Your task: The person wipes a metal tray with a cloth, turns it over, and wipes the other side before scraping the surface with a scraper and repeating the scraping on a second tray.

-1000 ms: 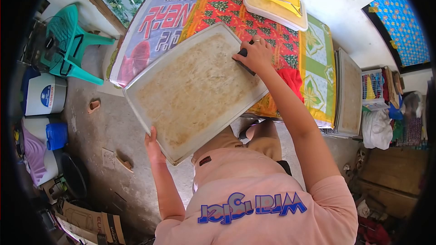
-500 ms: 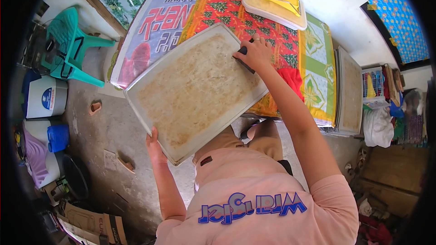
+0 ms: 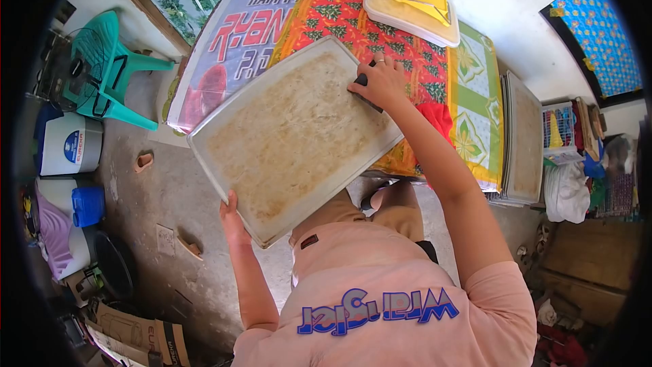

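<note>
A large metal baking tray [image 3: 292, 143], stained brown across its surface, is tilted in front of my body, with its far end over the cloth-covered table. My left hand [image 3: 234, 221] grips the tray's near left edge, the thumb on top and the other fingers hidden beneath. Held in my right hand [image 3: 386, 85] is a black scraper [image 3: 367, 98], pressed against the tray near its far right edge. The scraper's blade is mostly out of sight. A red cloth [image 3: 436, 121] lies on the table beside my right forearm.
The table [image 3: 475, 95] wears printed covers. A lidded white tub [image 3: 380, 13] with a yellow tool [image 3: 428, 3] on it stands at the back. More trays [image 3: 523, 136] lean at the right. A green chair [image 3: 112, 61] and a slipper [image 3: 144, 162] are at the left.
Almost nothing differs. My right hand and the scraper have shifted very slightly at the tray's right edge; my left hand keeps its hold.
</note>
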A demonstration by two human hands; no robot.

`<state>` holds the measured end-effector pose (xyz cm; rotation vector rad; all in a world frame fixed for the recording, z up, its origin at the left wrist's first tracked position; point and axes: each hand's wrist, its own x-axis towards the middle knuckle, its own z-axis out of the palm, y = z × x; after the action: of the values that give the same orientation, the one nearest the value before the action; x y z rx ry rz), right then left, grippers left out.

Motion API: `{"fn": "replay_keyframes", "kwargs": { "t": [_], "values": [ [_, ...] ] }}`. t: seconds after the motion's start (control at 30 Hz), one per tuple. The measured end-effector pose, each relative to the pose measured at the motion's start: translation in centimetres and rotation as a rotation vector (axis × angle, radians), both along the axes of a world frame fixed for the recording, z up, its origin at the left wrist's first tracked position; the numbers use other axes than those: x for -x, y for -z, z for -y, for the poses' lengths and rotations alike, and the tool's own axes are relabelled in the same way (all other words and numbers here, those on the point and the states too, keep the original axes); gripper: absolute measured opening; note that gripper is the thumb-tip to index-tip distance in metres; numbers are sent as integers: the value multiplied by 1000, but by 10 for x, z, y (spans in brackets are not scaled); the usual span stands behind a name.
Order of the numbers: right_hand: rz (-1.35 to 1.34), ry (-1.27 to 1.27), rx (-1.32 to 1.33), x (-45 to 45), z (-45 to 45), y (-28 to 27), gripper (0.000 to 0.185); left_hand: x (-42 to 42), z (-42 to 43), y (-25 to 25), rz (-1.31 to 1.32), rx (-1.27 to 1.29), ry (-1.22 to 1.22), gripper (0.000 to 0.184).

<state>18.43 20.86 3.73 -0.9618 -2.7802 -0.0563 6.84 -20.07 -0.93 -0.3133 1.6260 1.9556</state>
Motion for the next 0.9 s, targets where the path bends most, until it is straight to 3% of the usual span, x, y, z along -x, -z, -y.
{"fn": "replay_keyframes", "kwargs": {
  "t": [0.9],
  "values": [
    [7,20,31,-2,-7,1,43,1,-1,1,13,22,-13,50]
  ]
}}
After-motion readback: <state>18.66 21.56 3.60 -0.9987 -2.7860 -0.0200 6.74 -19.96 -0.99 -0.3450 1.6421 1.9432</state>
